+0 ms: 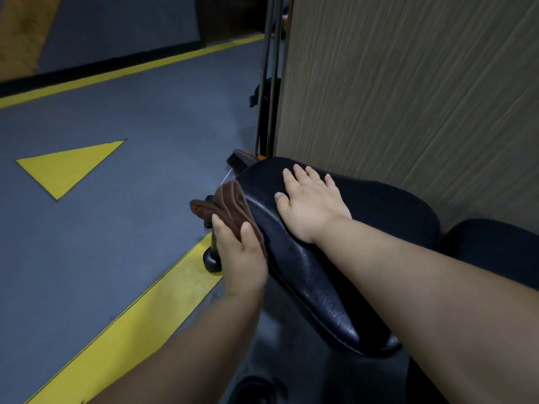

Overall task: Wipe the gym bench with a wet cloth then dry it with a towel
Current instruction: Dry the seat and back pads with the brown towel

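Brown cloth (230, 205) pressed to the left edge of the black bench pad (306, 275), a wiping pass in hand

Head view: the left hand (242, 252) lies flat on the cloth with straight fingers and thumb, pushing it against the pad's side near the far end; the right hand (309, 205) rests open, palm down, on top of the pad just beside it, likely as a brace. Whether this is the wet cloth or the drying towel cannot be told. Next the cloth probably has to travel along the edge and over the top, so the right hand must lift clear; a wood-grain panel (408, 97) stands close behind the bench
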The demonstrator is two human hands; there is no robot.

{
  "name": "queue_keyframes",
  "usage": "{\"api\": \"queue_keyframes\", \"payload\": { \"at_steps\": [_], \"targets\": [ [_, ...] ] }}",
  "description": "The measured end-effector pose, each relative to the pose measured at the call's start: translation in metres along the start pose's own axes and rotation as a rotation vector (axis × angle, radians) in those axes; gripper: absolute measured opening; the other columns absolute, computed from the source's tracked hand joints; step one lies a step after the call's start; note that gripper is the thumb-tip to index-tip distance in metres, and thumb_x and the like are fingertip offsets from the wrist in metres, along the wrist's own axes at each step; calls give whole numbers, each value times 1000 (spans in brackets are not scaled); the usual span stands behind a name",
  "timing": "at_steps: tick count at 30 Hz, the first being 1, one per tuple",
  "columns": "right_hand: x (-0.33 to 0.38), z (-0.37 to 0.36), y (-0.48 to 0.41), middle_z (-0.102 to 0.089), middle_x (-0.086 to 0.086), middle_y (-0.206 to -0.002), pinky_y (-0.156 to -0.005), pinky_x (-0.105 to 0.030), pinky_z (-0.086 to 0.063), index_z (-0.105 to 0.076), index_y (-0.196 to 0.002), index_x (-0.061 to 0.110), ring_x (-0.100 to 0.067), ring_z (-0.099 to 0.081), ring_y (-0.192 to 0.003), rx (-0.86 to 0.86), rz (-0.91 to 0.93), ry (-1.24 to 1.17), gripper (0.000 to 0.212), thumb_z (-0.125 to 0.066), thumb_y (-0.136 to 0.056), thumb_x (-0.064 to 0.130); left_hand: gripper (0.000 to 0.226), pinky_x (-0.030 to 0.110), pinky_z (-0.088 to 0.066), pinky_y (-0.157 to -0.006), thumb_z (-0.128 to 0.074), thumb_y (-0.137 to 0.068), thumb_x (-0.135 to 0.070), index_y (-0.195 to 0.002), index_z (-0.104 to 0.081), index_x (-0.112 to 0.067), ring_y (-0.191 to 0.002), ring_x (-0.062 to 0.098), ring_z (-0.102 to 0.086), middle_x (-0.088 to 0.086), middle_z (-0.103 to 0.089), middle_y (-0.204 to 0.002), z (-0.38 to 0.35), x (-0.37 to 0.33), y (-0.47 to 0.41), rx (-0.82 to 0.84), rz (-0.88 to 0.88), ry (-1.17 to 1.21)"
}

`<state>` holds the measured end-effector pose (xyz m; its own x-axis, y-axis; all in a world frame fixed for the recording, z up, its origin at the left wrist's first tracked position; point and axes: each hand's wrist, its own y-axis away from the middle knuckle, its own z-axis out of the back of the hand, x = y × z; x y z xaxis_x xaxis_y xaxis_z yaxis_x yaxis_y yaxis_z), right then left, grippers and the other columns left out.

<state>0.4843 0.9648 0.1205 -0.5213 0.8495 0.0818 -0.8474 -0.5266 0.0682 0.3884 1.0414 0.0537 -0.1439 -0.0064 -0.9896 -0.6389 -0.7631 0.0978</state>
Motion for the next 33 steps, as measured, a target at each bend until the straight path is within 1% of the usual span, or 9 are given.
{"api": "queue_keyframes", "payload": {
  "at_steps": [3, 7, 11, 14, 16, 21, 23, 27, 33],
  "targets": [
    [0, -2, -2, -3, -3, -162, -120, -45, 0, -8, -154, 19, -21, 2, -148, 0, -3, 0, 60, -18, -100, 44, 71, 31, -11, -121, -37, -99, -36, -155, 2, -16, -148, 12, -9, -1, -6, -162, 2, 7, 37, 92, -9, 37],
    [-2, -1, 1, -3, -3, -162, -120, -44, 0, -10, -154, 18, -20, 3, -148, 12, 19, -38, 60, -21, -101, 45, 67, 20, -10, -118, -37, -103, -25, -154, 6, -24, -146, 4, -8, -7, -2, -161, 12, 11, 91, 236, 10, -21],
    [0, 10, 28, -21, 2, -159, -120, -37, -6, -29, -150, 21, -15, -9, -148, -119, 107, -383, 52, -37, -101, 38, 80, 25, -9, -120, -53, -93, -44, -147, 6, -40, -143, -5, -4, -19, 2, -158, 31, 13, 99, 384, 22, 28],
    [16, 14, 69, -57, 5, -128, -108, -31, -33, -59, -127, 24, -15, -46, -126, -302, 268, -524, 37, -49, -93, 35, 70, 36, -20, -121, -59, -88, -56, -145, -21, -44, -143, -2, -19, -19, -20, -156, 45, 13, 88, 425, 110, 223],
    [28, 9, 91, -61, 8, -112, -100, -31, -39, -65, -113, 26, -15, -52, -114, -295, 392, -483, 30, -55, -85, 32, 54, 44, -28, -117, -48, -93, -55, -143, -43, -34, -139, 9, -38, -8, -44, -149, 51, 13, 85, 452, 154, 402],
    [34, -10, 100, -49, 7, -136, -111, -33, -26, -57, -131, 31, -15, -39, -129, -58, 471, -209, 41, -58, -90, 34, 45, 46, -35, -111, -25, -104, -37, -125, -55, -12, -121, 24, -58, 9, -64, -128, 68, 2, 73, 344, 352, 649],
    [34, -15, 100, -56, 2, -126, -104, -39, -37, -64, -123, 30, -22, -51, -120, -74, 477, -97, 41, -62, -82, 31, 37, 47, -40, -106, -28, -104, -34, -119, -51, -8, -112, 29, -62, 15, -65, -124, 75, 3, 65, 294, 385, 695],
    [36, -21, 102, -59, 3, -93, -78, -33, -49, -69, -111, 33, -22, -59, -88, -154, 426, 28, 49, -72, -62, 30, 38, 34, -48, -91, -31, -105, -33, -133, -48, -13, -100, 14, -69, 6, -72, -112, 79, 9, 57, 274, 261, 490],
    [27, -14, 139, -58, 3, -90, -75, -34, -50, -69, -112, 19, -21, -57, -84, -324, 307, 78, 49, -70, -67, 39, 51, 38, -28, -116, -24, -94, -57, -127, -59, -37, -127, -1, -48, -20, -65, -123, 82, 1, 60, 496, -62, 135]
  ]
}}
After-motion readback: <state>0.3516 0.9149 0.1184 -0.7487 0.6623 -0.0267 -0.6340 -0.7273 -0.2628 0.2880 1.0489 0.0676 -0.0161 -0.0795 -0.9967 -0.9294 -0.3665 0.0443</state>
